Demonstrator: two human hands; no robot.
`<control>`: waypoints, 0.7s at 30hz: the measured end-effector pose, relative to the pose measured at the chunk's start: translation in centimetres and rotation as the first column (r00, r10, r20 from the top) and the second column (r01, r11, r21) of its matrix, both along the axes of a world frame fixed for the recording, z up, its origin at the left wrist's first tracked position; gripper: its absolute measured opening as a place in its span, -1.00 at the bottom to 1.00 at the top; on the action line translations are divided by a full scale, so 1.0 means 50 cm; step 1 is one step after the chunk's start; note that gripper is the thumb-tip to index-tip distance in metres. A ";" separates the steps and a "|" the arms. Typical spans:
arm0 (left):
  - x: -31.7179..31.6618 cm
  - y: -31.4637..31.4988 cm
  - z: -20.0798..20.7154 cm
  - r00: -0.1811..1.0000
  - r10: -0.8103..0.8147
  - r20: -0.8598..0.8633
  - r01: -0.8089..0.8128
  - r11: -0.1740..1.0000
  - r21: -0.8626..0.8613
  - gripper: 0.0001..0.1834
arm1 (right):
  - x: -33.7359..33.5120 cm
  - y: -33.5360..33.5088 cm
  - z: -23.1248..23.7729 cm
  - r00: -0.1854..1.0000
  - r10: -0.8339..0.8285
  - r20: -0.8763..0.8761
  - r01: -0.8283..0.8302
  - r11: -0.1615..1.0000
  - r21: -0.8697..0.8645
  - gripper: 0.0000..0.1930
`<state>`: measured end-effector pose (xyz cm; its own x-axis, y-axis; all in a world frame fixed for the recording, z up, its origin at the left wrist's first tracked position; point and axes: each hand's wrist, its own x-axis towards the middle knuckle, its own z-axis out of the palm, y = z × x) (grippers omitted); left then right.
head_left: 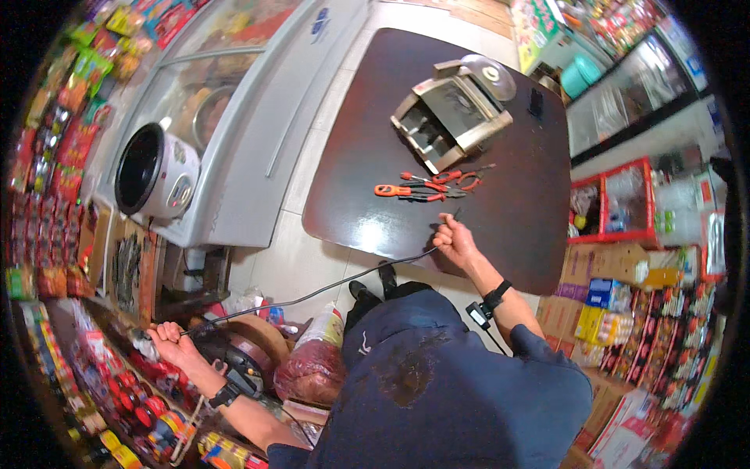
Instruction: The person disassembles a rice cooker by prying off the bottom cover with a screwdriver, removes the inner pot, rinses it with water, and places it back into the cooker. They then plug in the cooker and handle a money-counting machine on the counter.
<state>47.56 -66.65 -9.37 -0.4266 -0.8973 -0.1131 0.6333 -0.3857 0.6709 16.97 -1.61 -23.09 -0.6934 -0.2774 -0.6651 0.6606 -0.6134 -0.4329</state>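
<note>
A long black cable (328, 280) runs slack between my two hands. My left hand (173, 345), stretched far out to the left near the shelves, is closed round one end of it. Over the near edge of the dark table (351, 187), my right hand (455, 241) grips the other end, a short piece sticking out past the fingers. Just beyond the right hand lie several orange-and-black hand tools: a screwdriver with an orange handle (388, 190) and pliers (461, 180). Behind them stands a box-shaped appliance with an open front (453, 117).
A clear round lid (492, 76) lies behind the appliance. At left, a rice cooker (176, 180) rests on its side on a white chest freezer (258, 133). Packed goods shelves line both sides. A red crate (613, 203) stands right; a filled sack (312, 359) is by my legs.
</note>
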 end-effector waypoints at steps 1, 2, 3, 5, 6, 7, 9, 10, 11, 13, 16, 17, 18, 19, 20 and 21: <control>-0.023 -0.009 -0.024 1.000 0.003 -0.003 -0.003 1.000 0.030 -0.64 | 0.007 0.034 -0.005 0.997 -0.081 0.010 0.079 0.993 0.090 -0.70; -0.053 -0.014 -0.040 0.999 -0.033 -0.037 0.035 0.997 0.070 -0.64 | 0.013 0.068 -0.005 0.993 -0.117 -0.029 0.120 0.984 0.133 -0.72; -0.083 -0.010 -0.054 0.995 -0.060 -0.075 0.068 0.991 0.115 -0.64 | 0.016 0.101 -0.002 0.985 -0.151 -0.082 0.165 0.966 0.200 -0.74; -0.162 0.023 -0.078 0.996 -0.085 0.019 0.083 0.989 0.121 -0.68 | 0.017 0.155 0.001 0.978 -0.177 -0.113 0.203 0.930 0.307 -0.77; -0.206 0.046 -0.081 0.986 -0.167 0.018 0.165 0.981 0.099 -0.72 | 0.014 0.176 0.005 0.973 -0.167 -0.157 0.213 0.909 0.358 -0.77; -0.245 0.084 -0.083 0.977 -0.204 0.058 0.199 0.976 0.085 -0.75 | 0.011 0.190 0.008 0.969 -0.157 -0.191 0.224 0.885 0.407 -0.78; -0.317 0.187 -0.081 0.933 -0.325 0.153 0.336 0.940 -0.057 -0.78 | -0.009 0.203 0.019 0.964 -0.137 -0.228 0.231 0.855 0.464 -0.80; -0.351 0.241 -0.074 0.903 -0.369 0.219 0.391 0.919 -0.062 -0.77 | -0.024 0.203 0.025 0.964 -0.098 -0.248 0.206 0.863 0.461 -0.80; -0.386 0.302 -0.071 0.886 -0.367 0.282 0.407 0.908 -0.097 -0.77 | -0.042 0.202 0.032 0.963 -0.071 -0.259 0.187 0.871 0.454 -0.80; -0.445 0.417 -0.057 0.802 -0.521 0.294 0.566 0.820 -0.091 -0.79 | -0.079 0.190 0.042 0.960 0.010 -0.279 0.109 0.906 0.409 -0.80; -0.531 0.582 -0.043 0.704 -0.629 0.329 0.662 0.749 0.015 -0.86 | -0.126 0.178 0.052 0.915 0.161 -0.369 0.004 0.913 0.408 -0.79; -0.559 0.632 -0.040 0.654 -0.682 0.327 0.732 0.679 -0.049 -0.90 | -0.144 0.179 0.052 0.898 0.218 -0.383 -0.016 0.885 0.466 -0.78; -0.584 0.680 -0.040 0.626 -0.692 0.358 0.757 0.650 -0.067 -0.88 | -0.161 0.184 0.050 0.895 0.243 -0.375 -0.019 0.859 0.512 -0.78; -0.607 0.722 -0.042 0.606 -0.712 0.355 0.783 0.613 -0.107 -0.84 | -0.178 0.194 0.045 0.892 0.271 -0.362 -0.024 0.828 0.560 -0.77; -0.629 0.755 -0.045 0.575 -0.697 0.429 0.793 0.603 -0.084 -0.80 | -0.199 0.209 0.039 0.874 0.308 -0.377 -0.028 0.805 0.592 -0.75; -0.649 0.785 -0.051 0.554 -0.687 0.470 0.801 0.593 -0.077 -0.75 | -0.219 0.224 0.031 0.907 0.257 -0.333 -0.019 0.816 0.578 -0.74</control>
<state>15.09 -27.38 -11.91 -0.9298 -0.2864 -0.2312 -0.1102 -0.3827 0.9173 6.04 9.58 -21.54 -0.9034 -0.0606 -0.4246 0.4288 -0.1067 -0.8971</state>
